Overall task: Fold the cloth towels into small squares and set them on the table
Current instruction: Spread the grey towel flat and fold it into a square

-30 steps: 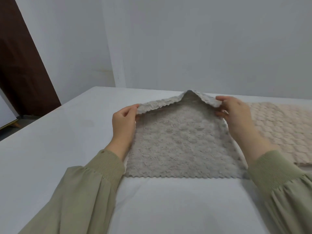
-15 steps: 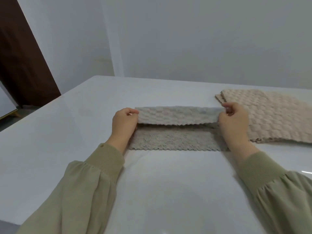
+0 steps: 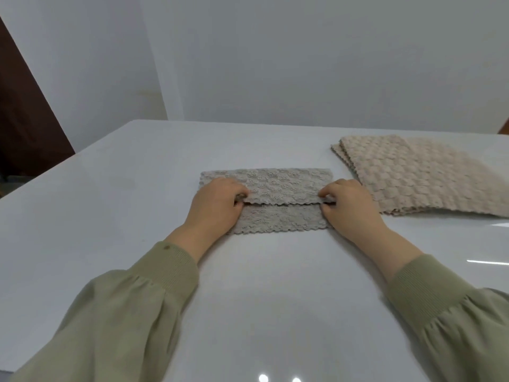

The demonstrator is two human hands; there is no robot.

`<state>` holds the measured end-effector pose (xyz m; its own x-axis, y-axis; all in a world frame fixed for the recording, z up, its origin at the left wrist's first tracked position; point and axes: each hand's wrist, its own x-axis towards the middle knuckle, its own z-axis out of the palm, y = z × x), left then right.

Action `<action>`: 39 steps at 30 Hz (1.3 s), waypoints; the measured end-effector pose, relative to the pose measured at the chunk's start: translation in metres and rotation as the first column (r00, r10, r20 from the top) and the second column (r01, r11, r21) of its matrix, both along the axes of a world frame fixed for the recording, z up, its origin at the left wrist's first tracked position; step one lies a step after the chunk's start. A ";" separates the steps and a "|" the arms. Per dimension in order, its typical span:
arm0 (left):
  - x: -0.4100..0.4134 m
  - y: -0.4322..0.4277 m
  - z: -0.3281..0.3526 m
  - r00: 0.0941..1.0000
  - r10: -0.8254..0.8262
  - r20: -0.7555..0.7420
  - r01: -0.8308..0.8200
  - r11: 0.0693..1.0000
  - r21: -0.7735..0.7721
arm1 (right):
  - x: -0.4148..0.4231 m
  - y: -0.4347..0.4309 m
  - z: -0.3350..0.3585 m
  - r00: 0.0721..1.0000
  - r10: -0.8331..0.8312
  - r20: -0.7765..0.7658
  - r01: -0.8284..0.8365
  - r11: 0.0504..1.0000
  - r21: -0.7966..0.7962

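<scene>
The grey textured cloth towel (image 3: 278, 188) lies flat on the glossy white table (image 3: 132, 177) straight in front of me. Its far half is folded toward me, so the scalloped edge of the upper layer runs across the middle and a strip of the lower layer shows bare on the near side. My left hand (image 3: 217, 205) has its fingers curled and pinches that upper edge at its left end. My right hand (image 3: 351, 206) pinches the same edge at its right end in the same way. My thumbs seem to be tucked under the flap, though my knuckles hide them and I cannot be sure. Both hands lie over the near corners of the lower layer. The fold on the far side runs straight, roughly parallel to the table's far edge. Just to the right is the stack of beige waffle-textured cloth towels (image 3: 418, 177), with a narrow strip of table between it and the grey towel. Its zigzag edges are stepped, and it runs out of view on the right. Bare tabletop lies to the left, beyond the fold, and between my olive-green sleeves (image 3: 143, 312) on the near side. Past the table's left edge are a dark brown door (image 3: 24, 119) and a pale wall (image 3: 303, 56).
</scene>
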<state>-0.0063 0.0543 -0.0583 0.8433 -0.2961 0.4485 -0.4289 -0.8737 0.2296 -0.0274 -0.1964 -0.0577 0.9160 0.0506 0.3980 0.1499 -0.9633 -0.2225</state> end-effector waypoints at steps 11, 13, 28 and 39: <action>-0.018 0.001 0.013 0.973 -0.229 0.027 0.226 0.970 0.086 | -0.010 -0.010 0.012 0.998 0.036 0.057 -0.023 0.975 -0.222; -0.019 0.001 0.011 0.972 -0.225 -0.066 0.231 0.967 0.106 | -0.013 -0.009 0.014 0.994 0.102 0.035 -0.091 0.968 -0.234; -0.021 0.006 0.012 0.945 -0.320 -0.060 0.324 0.944 0.067 | -0.025 -0.013 0.031 0.961 0.205 -0.184 -0.231 0.964 -0.132; -0.024 0.004 0.013 0.961 -0.246 -0.124 0.257 0.963 0.082 | -0.031 -0.015 0.034 0.980 0.037 -0.197 -0.035 0.999 0.016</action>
